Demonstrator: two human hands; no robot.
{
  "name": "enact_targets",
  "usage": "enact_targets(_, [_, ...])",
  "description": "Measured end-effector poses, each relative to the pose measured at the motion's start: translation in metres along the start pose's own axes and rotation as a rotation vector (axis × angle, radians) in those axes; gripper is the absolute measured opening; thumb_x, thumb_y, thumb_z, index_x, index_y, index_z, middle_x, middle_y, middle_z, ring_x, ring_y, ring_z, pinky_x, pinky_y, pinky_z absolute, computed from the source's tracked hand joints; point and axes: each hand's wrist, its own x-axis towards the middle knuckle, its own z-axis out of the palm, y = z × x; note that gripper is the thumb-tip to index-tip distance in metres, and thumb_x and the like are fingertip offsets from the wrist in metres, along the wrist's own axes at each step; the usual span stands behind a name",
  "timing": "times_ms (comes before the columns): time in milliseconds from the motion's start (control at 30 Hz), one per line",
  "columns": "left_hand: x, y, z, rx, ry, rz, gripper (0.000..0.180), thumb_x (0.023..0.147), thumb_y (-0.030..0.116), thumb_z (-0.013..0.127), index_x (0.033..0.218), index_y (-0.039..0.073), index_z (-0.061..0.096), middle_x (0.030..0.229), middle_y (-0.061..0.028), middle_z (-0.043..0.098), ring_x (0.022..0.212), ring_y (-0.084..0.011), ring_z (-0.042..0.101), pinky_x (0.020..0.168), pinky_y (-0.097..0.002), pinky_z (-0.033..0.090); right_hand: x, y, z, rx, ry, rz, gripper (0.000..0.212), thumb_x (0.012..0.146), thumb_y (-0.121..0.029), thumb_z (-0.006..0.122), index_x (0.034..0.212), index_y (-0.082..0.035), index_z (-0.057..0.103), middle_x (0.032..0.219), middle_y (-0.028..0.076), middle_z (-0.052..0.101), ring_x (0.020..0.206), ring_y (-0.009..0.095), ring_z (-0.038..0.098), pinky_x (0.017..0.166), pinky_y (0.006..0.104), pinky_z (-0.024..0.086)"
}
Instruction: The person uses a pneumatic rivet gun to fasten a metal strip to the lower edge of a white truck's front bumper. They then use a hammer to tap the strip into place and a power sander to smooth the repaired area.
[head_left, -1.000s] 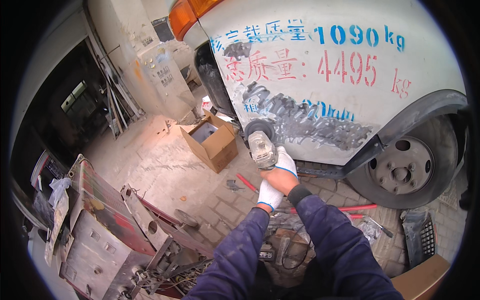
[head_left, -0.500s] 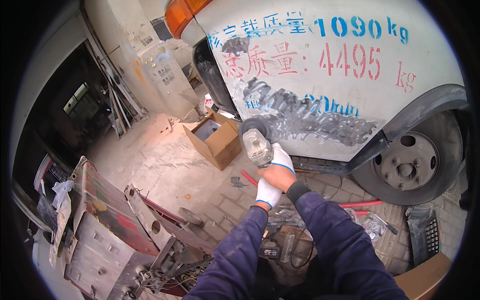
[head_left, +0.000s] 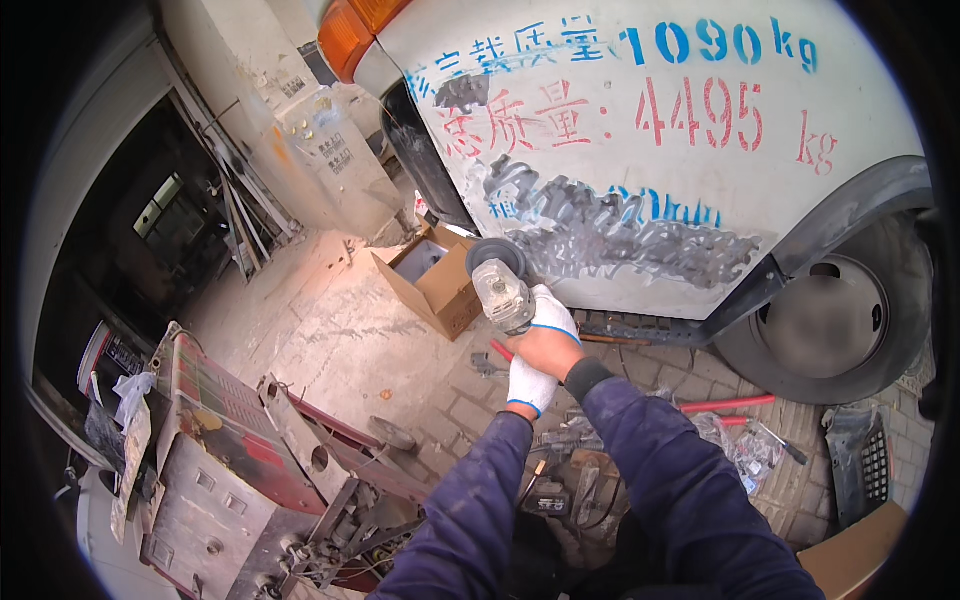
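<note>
An angle grinder (head_left: 505,298) with a dusty, translucent-looking head and a round dark disc (head_left: 492,254) is at the lower left edge of a white vehicle panel (head_left: 720,185). Whether the disc touches the panel, I cannot tell. My right hand (head_left: 548,338), in a white glove with a blue edge, is closed round the grinder's body just behind its head. Below it, my left hand (head_left: 530,386), gloved the same way, is closed at the grinder's rear; its fingers are partly hidden. Grey scuffed patches (head_left: 640,250) spread across the panel right of the disc, under stencilled lettering.
An open cardboard box (head_left: 440,290) stands left of the grinder. A worn metal machine (head_left: 215,500) is at lower left. Right are a wheel (head_left: 735,350) and a black grille piece (head_left: 858,465). Red bars (head_left: 725,404), plastic wrapping (head_left: 745,455) and tools lie on the paving.
The grinder and both hands have shifted slightly left along the panel's lower edge. My grip looks the same, and the view has tilted a little.
</note>
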Motion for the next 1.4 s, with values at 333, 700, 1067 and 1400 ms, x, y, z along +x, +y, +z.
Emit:
enact_targets(333, [0.007,0.019,-0.006,0.065,0.034,0.078,0.050,0.113,0.024,0.052,0.160,0.005,0.054,0.157,-0.0210,0.063,0.147,-0.0373,0.059,0.123,-0.0482,0.045,0.003,-0.024,-0.014,-0.107,0.007,0.041,0.056,0.070,-0.016,0.087,0.117,0.002,0.064,0.113,0.030,0.075,0.113,0.051,0.073,0.098,0.0518,0.059])
enact_targets(700, [0.055,0.132,-0.121,0.082,0.057,0.348,0.059,0.114,0.032,0.051,0.167,0.007,0.040,0.164,-0.0197,0.054,0.153,-0.0385,0.050,0.129,-0.0475,0.038,0.044,-0.123,-0.059,-0.200,0.251,-0.179,0.052,0.073,-0.021,0.092,0.111,0.004,0.066,0.109,0.027,0.076,0.106,0.049,0.074,0.094,0.0520,0.061])
enact_targets(1067, [0.083,0.173,-0.166,0.376,0.312,0.247,0.059,0.120,0.036,0.035,0.172,0.009,0.032,0.171,-0.0172,0.047,0.160,-0.0329,0.044,0.131,-0.0470,0.035,0.086,-0.199,-0.053,-0.159,0.305,-0.149,0.070,0.075,-0.027,0.093,0.125,0.008,0.059,0.114,0.030,0.077,0.111,0.047,0.076,0.098,0.0489,0.061])
enact_targets(1400, [0.090,0.130,-0.164,0.192,0.113,0.268,0.063,0.122,0.035,0.032,0.179,0.012,0.019,0.183,-0.0143,0.031,0.168,-0.0310,0.031,0.137,-0.0429,0.026,0.085,-0.183,-0.037,-0.123,0.297,-0.220,0.067,0.076,-0.023,0.092,0.125,0.009,0.059,0.113,0.030,0.076,0.109,0.046,0.076,0.096,0.0487,0.061])
